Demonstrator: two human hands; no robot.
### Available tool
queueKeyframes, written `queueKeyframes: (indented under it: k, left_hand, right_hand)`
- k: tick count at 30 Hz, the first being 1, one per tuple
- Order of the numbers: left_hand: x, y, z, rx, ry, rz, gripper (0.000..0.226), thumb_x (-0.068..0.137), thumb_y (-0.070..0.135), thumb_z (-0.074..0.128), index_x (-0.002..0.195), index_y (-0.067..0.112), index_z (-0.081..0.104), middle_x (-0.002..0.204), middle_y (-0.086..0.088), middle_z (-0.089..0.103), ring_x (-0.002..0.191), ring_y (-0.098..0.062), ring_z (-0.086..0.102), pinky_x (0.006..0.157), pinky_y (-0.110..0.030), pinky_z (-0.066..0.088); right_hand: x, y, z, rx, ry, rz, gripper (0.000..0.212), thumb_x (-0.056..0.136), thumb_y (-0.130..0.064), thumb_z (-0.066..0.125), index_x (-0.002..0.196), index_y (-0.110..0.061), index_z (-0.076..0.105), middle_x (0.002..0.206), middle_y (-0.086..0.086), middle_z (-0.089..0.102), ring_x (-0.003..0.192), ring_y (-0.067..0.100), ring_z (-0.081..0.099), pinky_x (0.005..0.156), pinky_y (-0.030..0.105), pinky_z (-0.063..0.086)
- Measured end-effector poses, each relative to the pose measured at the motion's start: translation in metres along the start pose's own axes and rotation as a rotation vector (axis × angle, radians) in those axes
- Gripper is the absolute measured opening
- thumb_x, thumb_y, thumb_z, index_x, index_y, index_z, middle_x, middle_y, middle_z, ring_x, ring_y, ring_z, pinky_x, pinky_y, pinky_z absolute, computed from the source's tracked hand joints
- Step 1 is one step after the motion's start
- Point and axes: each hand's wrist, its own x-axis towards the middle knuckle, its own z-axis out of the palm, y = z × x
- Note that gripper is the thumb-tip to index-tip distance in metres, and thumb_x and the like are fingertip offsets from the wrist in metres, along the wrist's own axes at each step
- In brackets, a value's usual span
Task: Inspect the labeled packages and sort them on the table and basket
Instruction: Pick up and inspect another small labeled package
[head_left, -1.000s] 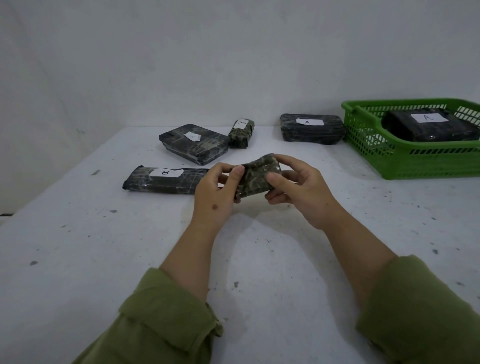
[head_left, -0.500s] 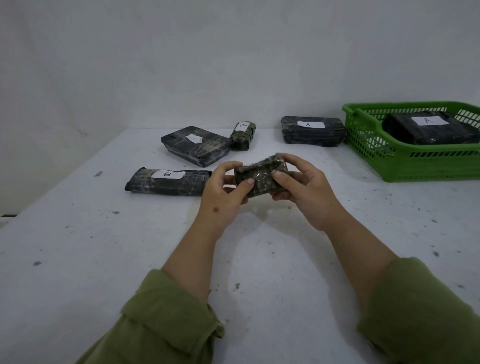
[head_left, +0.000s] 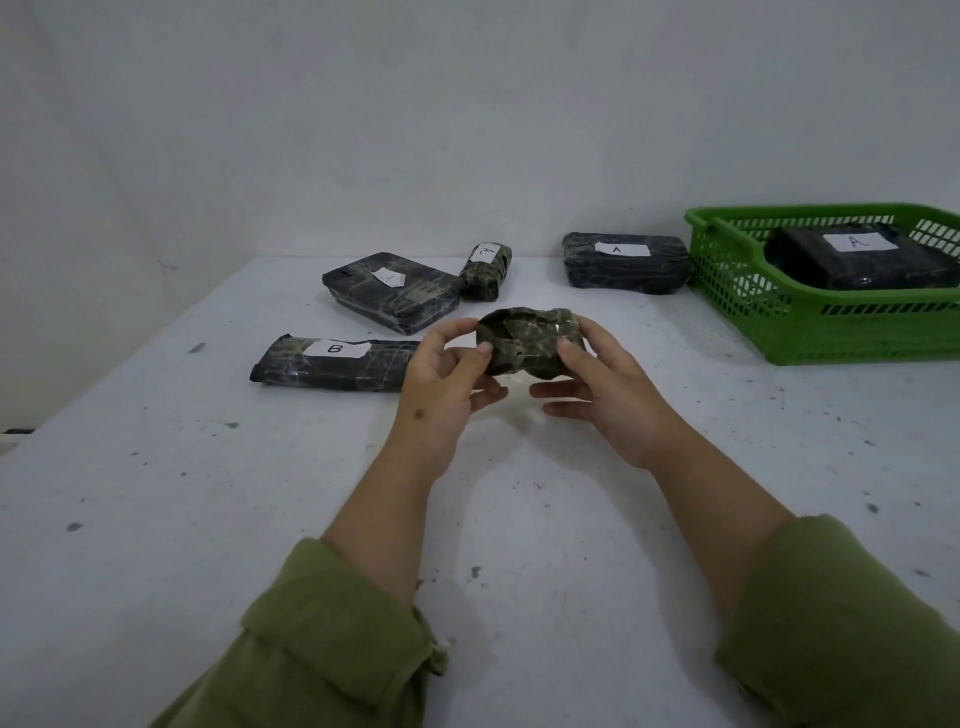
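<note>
I held the small packet (head_left: 527, 340) up over the middle of the table (head_left: 156, 493), pinched between both hands: my left hand (head_left: 447, 374) gripped its left end with thumb and fingers, my right hand (head_left: 605, 382) its right end. Over the last second I had turned it in my fingers, from edge-on to a broad face toward the camera. That face showed only dark wrap and tape; no label was visible, so I judged the inspection unfinished and another turn needed before I could choose a place for it.

Behind my hands lay the B packet (head_left: 332, 361), flat on the table and partly hidden by my left hand. Farther back sat a flat pack (head_left: 392, 291) whose label I could not read, with a little roll (head_left: 485, 270) just beside it, its mark also unclear. An A pack (head_left: 626, 262) rested near the green basket (head_left: 779, 322), and another A pack (head_left: 862, 257) lay inside the basket. A seemed to belong there.
</note>
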Motion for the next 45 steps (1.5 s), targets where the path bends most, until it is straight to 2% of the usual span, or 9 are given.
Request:
queueKeyframes:
  k: [6,11,20,26,31,34,37,42,45]
  left_hand:
    - [-0.004,-0.003,0.0,0.108,-0.077,0.031,0.032,0.091,0.005,0.057,0.118,0.022,0.053,0.094,-0.02,0.06,0.083,-0.02,0.066,0.076,-0.03,0.058]
    - [-0.007,-0.002,0.006,0.148,-0.121,0.052,0.023,0.09,0.004,0.058,0.104,0.021,0.054,0.084,-0.011,0.056,0.08,-0.021,0.064,0.075,-0.03,0.057]
    - [-0.007,0.0,0.006,0.061,-0.116,0.049,0.019,0.093,-0.001,0.049,0.099,0.013,0.059,0.1,-0.006,0.064,0.088,-0.012,0.064,0.085,-0.034,0.056]
    - [-0.002,-0.004,0.002,0.122,-0.031,0.099,0.018,0.093,0.0,0.051,0.085,0.014,0.06,0.077,-0.001,0.065,0.069,-0.003,0.063,0.072,-0.023,0.054]
    - [-0.004,0.0,0.004,0.079,-0.05,0.064,0.015,0.095,0.008,0.049,0.085,0.013,0.06,0.08,-0.004,0.066,0.07,-0.004,0.065,0.074,-0.023,0.056]
    - [-0.004,-0.002,0.003,0.148,-0.088,0.066,0.014,0.096,0.021,0.051,0.104,0.015,0.06,0.1,-0.001,0.065,0.092,-0.009,0.061,0.086,-0.029,0.052]
    - [-0.005,-0.005,0.0,0.237,-0.163,0.157,0.047,0.08,0.039,0.062,0.123,0.028,0.049,0.122,-0.001,0.059,0.112,-0.01,0.055,0.09,-0.023,0.047]
    - [-0.006,-0.007,0.001,0.307,-0.137,0.207,0.035,0.088,0.02,0.062,0.121,0.026,0.052,0.105,0.002,0.063,0.089,0.002,0.062,0.085,-0.023,0.05]
    - [-0.005,-0.002,0.0,0.242,-0.114,0.158,0.03,0.093,0.013,0.055,0.118,0.029,0.053,0.1,-0.008,0.067,0.089,-0.007,0.063,0.086,-0.027,0.052]
  right_hand:
    - [-0.002,0.003,0.006,-0.024,-0.038,-0.159,0.065,0.067,-0.033,0.077,0.119,-0.038,0.039,0.114,-0.008,0.058,0.108,0.009,0.059,0.087,0.025,0.052]
    - [0.0,0.002,0.002,-0.109,0.081,-0.219,0.048,0.076,-0.011,0.074,0.117,-0.022,0.05,0.101,-0.005,0.061,0.095,0.009,0.061,0.076,0.018,0.053]
    - [0.0,0.002,0.006,-0.047,0.018,-0.175,0.038,0.077,-0.009,0.069,0.111,-0.019,0.057,0.11,0.013,0.061,0.105,0.032,0.062,0.09,0.047,0.053]
    - [-0.001,0.01,0.005,-0.008,-0.13,-0.086,0.068,0.062,-0.029,0.083,0.119,-0.036,0.046,0.121,0.003,0.056,0.11,0.02,0.061,0.091,0.033,0.053]
    - [-0.002,0.004,0.006,-0.12,0.005,-0.13,0.07,0.051,-0.048,0.078,0.113,-0.03,0.052,0.11,0.002,0.06,0.096,0.021,0.067,0.082,0.035,0.057]
    - [-0.002,0.002,0.009,-0.105,0.072,-0.087,0.072,0.052,-0.053,0.073,0.11,-0.016,0.053,0.1,0.008,0.065,0.077,0.023,0.071,0.073,0.035,0.059]
    - [-0.002,0.001,0.012,-0.132,0.125,0.0,0.068,0.061,-0.061,0.066,0.105,-0.011,0.055,0.092,0.009,0.066,0.065,0.02,0.068,0.065,0.035,0.057]
    - [-0.002,0.0,0.011,-0.251,0.094,0.038,0.069,0.075,-0.07,0.038,0.11,-0.013,0.055,0.086,0.006,0.066,0.058,0.011,0.063,0.046,0.021,0.043]
    - [-0.001,0.001,0.008,-0.19,0.098,0.048,0.048,0.089,-0.053,0.047,0.112,-0.012,0.056,0.082,0.008,0.066,0.059,0.014,0.06,0.051,0.026,0.043]
